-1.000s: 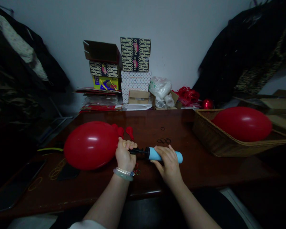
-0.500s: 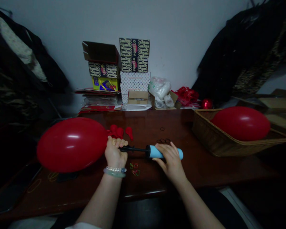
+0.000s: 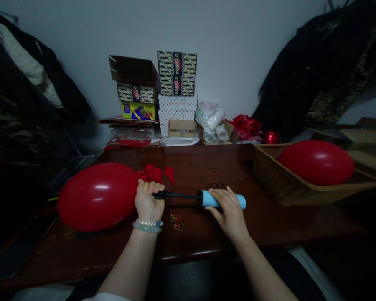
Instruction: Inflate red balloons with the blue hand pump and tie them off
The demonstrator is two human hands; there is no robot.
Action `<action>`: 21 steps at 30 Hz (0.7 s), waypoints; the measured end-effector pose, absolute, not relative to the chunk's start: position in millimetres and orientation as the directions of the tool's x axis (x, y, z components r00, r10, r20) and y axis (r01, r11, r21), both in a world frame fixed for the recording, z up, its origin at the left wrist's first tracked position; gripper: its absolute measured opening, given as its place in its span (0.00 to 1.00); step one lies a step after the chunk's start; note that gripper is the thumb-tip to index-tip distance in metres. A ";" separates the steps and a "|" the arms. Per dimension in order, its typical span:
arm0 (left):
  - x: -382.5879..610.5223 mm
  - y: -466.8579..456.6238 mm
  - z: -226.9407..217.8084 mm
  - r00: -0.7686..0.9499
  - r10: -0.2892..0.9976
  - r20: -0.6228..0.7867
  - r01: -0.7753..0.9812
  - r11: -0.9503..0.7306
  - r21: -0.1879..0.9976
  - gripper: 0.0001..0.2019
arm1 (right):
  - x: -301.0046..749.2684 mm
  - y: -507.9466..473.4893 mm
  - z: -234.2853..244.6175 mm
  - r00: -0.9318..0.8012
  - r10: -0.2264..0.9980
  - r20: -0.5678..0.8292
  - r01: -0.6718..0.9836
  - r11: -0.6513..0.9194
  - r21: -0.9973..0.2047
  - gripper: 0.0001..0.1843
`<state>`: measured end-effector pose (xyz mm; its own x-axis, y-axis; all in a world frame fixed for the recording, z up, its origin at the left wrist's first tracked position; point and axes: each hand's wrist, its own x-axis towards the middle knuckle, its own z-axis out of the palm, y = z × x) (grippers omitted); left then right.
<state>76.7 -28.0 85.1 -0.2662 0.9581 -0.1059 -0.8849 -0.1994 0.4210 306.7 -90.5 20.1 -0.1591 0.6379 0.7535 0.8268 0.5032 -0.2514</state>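
Note:
My left hand (image 3: 149, 200) is closed round the neck of a big inflated red balloon (image 3: 97, 196) and the black end (image 3: 163, 195) of a hand pump. The balloon points left from my fist, above the table; its neck is hidden by my fingers. My right hand (image 3: 227, 209) is wrapped over the pump's light blue barrel (image 3: 240, 201). Between the two hands a length of black rod (image 3: 184, 196) shows. Behind my left hand lie several limp red balloons (image 3: 156, 173). Small coloured rubber bands (image 3: 177, 222) rest on the table in front of the pump.
On the brown table (image 3: 194, 156), a wicker basket (image 3: 288, 198) at right holds another inflated red balloon (image 3: 316, 163). Black bands (image 3: 215, 185) lie beyond the pump. Stacked boxes (image 3: 177, 108) and a plastic bag (image 3: 210, 115) stand by the wall. A dark tablet-like slab (image 3: 15, 251) sits at left.
My right hand and the blue barrel have shifted right, my left hand slightly left, so more black rod shows. The held balloon sits a little lower and looks slightly smaller.

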 end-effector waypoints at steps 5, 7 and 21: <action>97.9 -35.6 78.1 -0.217 0.970 -0.113 -0.879 -0.144 0.455 0.22 | 286.2 -94.7 17.4 -0.157 0.648 0.745 0.794 0.532 -0.295 0.24; 107.1 -38.9 74.0 -0.199 0.973 -0.115 -0.875 -0.124 0.468 0.22 | 278.6 -96.3 14.6 -0.147 0.658 0.738 0.783 0.534 -0.320 0.24; 100.4 -38.5 78.0 -0.220 0.973 -0.074 -0.862 -0.158 0.482 0.23 | 287.2 -91.4 13.6 -0.180 0.676 0.715 0.781 0.540 -0.314 0.27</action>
<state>100.4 -38.5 78.0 -0.2202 0.9726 -0.0739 -0.8616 -0.1584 0.4822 287.2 -91.4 13.6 -0.1801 0.6755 0.7150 0.7810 0.5401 -0.3135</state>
